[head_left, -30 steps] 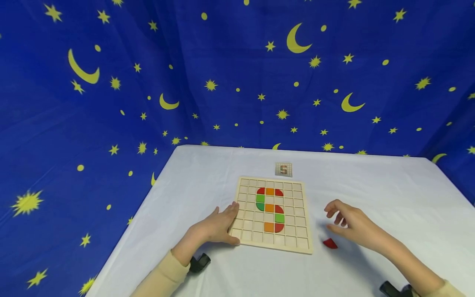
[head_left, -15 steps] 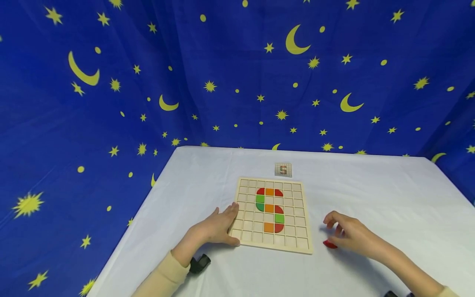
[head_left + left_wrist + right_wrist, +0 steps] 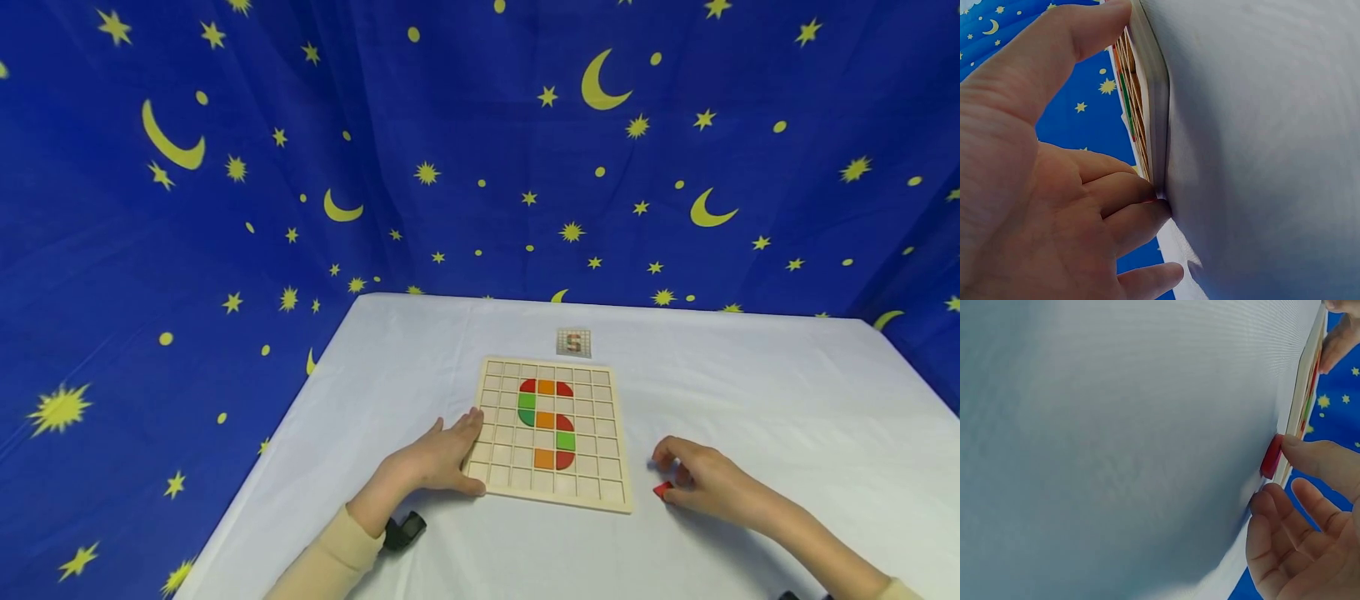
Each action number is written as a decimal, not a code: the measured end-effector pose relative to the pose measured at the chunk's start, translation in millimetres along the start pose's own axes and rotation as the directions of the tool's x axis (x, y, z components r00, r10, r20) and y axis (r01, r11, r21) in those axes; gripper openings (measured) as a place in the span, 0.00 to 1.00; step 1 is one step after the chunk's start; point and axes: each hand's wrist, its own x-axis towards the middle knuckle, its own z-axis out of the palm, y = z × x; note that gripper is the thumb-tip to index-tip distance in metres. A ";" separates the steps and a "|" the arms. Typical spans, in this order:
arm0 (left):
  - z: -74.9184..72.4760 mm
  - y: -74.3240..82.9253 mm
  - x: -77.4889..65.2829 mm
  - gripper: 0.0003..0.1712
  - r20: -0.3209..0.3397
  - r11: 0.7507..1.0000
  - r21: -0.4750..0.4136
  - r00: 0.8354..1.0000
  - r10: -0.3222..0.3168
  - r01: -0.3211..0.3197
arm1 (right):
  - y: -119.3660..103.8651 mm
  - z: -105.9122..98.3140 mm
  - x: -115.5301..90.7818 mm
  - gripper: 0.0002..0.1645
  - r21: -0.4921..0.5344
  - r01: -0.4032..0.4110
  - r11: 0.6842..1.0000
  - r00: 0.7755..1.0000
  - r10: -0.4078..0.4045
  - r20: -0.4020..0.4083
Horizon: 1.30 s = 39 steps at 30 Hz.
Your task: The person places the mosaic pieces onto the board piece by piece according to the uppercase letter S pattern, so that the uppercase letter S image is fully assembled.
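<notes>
A square wooden grid board [image 3: 592,492] lies on the white table, with red, orange and green tiles [image 3: 545,420] set in an S shape. My left hand [image 3: 441,460] rests at its left side, the thumb at the near corner and the extended fingers along the left edge. To the right of the board, a red quarter-round tile [image 3: 661,490] lies on the cloth. My right hand [image 3: 708,482] is over this tile, its thumb touching it; in the right wrist view the bent fingers [image 3: 1266,503] stand apart from the tile [image 3: 1271,457].
A small card [image 3: 573,342] with a printed S pattern lies just beyond the board. White cloth [image 3: 787,392] covers the table. Behind and to the left hangs a blue curtain [image 3: 480,125] with yellow moons and stars.
My right hand has come down onto the loose red tile, and its thumb has met it. The tile looks slightly turned. My left hand and the board have stayed put.
</notes>
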 end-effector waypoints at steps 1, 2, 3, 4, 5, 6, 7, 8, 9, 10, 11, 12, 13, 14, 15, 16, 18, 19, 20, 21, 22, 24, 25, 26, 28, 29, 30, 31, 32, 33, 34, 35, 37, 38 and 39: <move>0.1 -0.1 0.1 0.60 0.000 1.000 0.000 1.000 0.000 0.000 | -0.2 0.1 0.2 0.22 0.002 -0.001 1.000 1.000 0.001 0.002; 0.1 -0.2 0.1 0.60 0.000 1.000 0.001 1.000 0.000 0.000 | -0.4 0.2 0.4 0.22 0.003 -0.002 1.000 1.000 0.002 0.004; 0.0 -0.2 0.1 0.60 -0.001 1.000 0.002 1.000 0.000 0.000 | -0.6 0.3 0.5 0.22 0.008 -0.005 1.000 1.000 0.005 0.010; 0.1 -0.2 0.1 0.60 0.000 1.000 0.001 1.000 0.000 0.000 | -0.7 0.5 0.6 0.22 0.010 -0.008 1.000 1.000 0.008 0.014; 0.1 -0.2 0.1 0.60 0.000 1.000 0.002 1.000 -0.001 0.001 | -0.9 0.8 0.5 0.22 0.013 -0.010 1.000 1.000 0.010 0.018; 0.2 -0.2 0.1 0.60 -0.001 1.000 0.002 1.000 0.000 0.000 | -0.9 1.1 0.5 0.22 0.013 -0.012 1.000 1.000 0.012 0.021; 0.3 -0.2 0.1 0.60 0.000 1.000 0.002 1.000 0.000 0.000 | -1.0 1.6 0.2 0.22 0.013 -0.013 1.000 1.000 0.012 0.022; 0.4 -0.1 0.1 0.60 0.000 1.000 0.003 1.000 0.000 0.000 | -1.0 2.1 0.0 0.22 0.008 -0.012 1.000 1.000 0.012 0.021; 0.5 -0.1 0.1 0.60 0.000 1.000 0.004 1.000 0.000 0.000 | -0.9 2.6 -0.2 0.22 0.003 -0.012 1.000 1.000 0.012 0.020; 0.5 -0.1 0.1 0.60 0.000 1.000 0.004 1.000 -0.001 0.001 | -0.8 3.0 -0.4 0.22 -0.004 -0.009 1.000 1.000 0.009 0.018; 0.5 0.0 0.1 0.60 0.000 1.000 0.005 1.000 -0.001 0.001 | -0.6 3.5 -0.5 0.21 -0.010 -0.003 1.000 1.000 0.004 0.014; 0.4 0.1 0.1 0.60 0.000 1.000 0.005 1.000 -0.002 0.002 | -0.5 4.0 -0.6 0.21 -0.018 0.002 1.000 1.000 -0.001 0.010; 0.3 0.2 0.0 0.60 0.001 1.000 0.005 1.000 -0.003 0.003 | -0.4 4.4 -0.7 0.21 -0.024 0.006 1.000 1.000 -0.006 0.004; 0.1 0.5 -0.2 0.60 0.002 1.000 0.004 1.000 -0.004 0.004 | -0.2 4.7 -0.7 0.21 -0.028 0.010 1.000 1.000 -0.010 0.000; 0.0 0.6 -0.3 0.60 0.002 1.000 0.003 1.000 -0.005 0.005 | 0.1 5.1 -0.7 0.21 -0.028 0.014 1.000 1.000 -0.014 -0.002; -0.2 0.8 -0.4 0.60 0.002 1.000 0.000 1.000 -0.007 0.007 | 0.3 5.4 -0.7 0.21 -0.028 0.017 0.999 1.000 -0.017 -0.004; -0.3 1.1 -0.6 0.60 0.003 1.000 -0.002 1.000 -0.008 0.008 | 0.7 5.6 -0.6 0.21 -0.023 0.021 0.999 1.000 -0.022 -0.005; -0.4 1.2 -0.7 0.60 0.003 1.000 -0.002 1.000 -0.008 0.008 | 0.9 5.5 -0.5 0.21 -0.020 0.022 1.000 1.000 -0.022 -0.003; -0.6 1.3 -0.8 0.60 0.003 1.000 -0.001 1.000 -0.008 0.008 | 1.2 5.3 -0.4 0.20 -0.018 0.026 1.000 1.000 -0.026 -0.003; -0.5 1.4 -0.8 0.60 0.003 1.000 0.000 1.000 -0.008 0.008 | 1.1 4.7 -0.3 0.20 -0.021 0.023 1.000 1.000 -0.023 -0.007; -0.5 1.4 -0.7 0.60 0.003 1.000 0.000 1.000 -0.007 0.007 | 0.8 3.7 0.0 0.21 -0.026 0.015 1.000 1.000 -0.015 -0.012; -0.4 1.6 -0.6 0.61 0.002 1.000 0.005 1.000 -0.006 0.006 | 0.4 1.0 1.1 0.21 -0.050 0.004 0.999 0.999 -0.006 -0.036; -0.2 1.6 -0.4 0.61 0.003 1.000 0.005 1.000 -0.006 0.006 | 0.1 -0.7 1.8 0.21 -0.062 -0.007 0.998 0.999 0.004 -0.051; -0.1 1.7 -0.3 0.61 0.003 1.000 0.006 1.000 -0.006 0.006 | -0.4 -2.5 2.5 0.21 -0.075 -0.017 0.997 0.997 0.012 -0.071; 0.4 1.6 0.2 0.61 0.004 1.000 0.009 1.000 -0.007 0.007 | -1.5 -5.9 4.3 0.21 -0.090 -0.032 0.995 0.994 0.022 -0.110; 0.6 1.6 0.4 0.61 0.005 1.000 0.011 1.000 -0.009 0.009 | -1.9 -7.3 5.0 0.21 -0.095 -0.029 0.995 0.991 0.017 -0.129; 0.7 1.6 0.5 0.61 0.006 1.000 0.012 1.000 -0.009 0.009 | -2.6 -8.7 5.8 0.21 -0.092 -0.029 0.995 0.990 0.016 -0.143; 0.9 1.5 0.7 0.61 0.006 1.000 0.012 1.000 -0.009 0.009 | -3.3 -9.6 6.4 0.21 -0.095 -0.021 0.995 0.987 0.006 -0.159; 1.0 1.4 0.7 0.61 0.006 1.000 0.013 1.000 -0.009 0.009 | -4.3 -10.3 7.3 0.21 -0.096 -0.012 0.995 0.985 -0.005 -0.174; 1.2 1.4 0.8 0.61 0.006 1.000 0.012 1.000 -0.009 0.009 | -5.3 -10.9 8.3 0.21 -0.095 -0.006 0.995 0.983 -0.012 -0.184; 1.3 1.2 0.8 0.61 0.005 1.000 0.012 1.000 -0.009 0.009 | -6.5 -11.2 9.8 0.21 -0.095 0.001 0.995 0.981 -0.020 -0.191; 1.3 1.2 0.7 0.61 0.003 1.000 0.012 1.000 -0.009 0.009 | -8.0 -11.5 11.8 0.21 -0.095 0.003 0.996 0.980 -0.022 -0.196; 1.3 1.3 0.6 0.61 0.000 1.000 0.012 1.000 -0.009 0.009 | -11.9 -11.7 16.6 0.21 -0.082 -0.008 0.997 0.981 -0.008 -0.196; 1.3 1.3 0.5 0.61 -0.002 1.000 0.012 1.000 -0.008 0.008 | -14.1 -11.6 19.4 0.22 -0.071 -0.019 0.997 0.981 0.005 -0.193; 1.2 1.6 0.5 0.61 -0.002 1.000 0.011 1.000 -0.008 0.008 | -16.3 -11.5 22.4 0.22 -0.059 -0.025 0.998 0.982 0.013 -0.188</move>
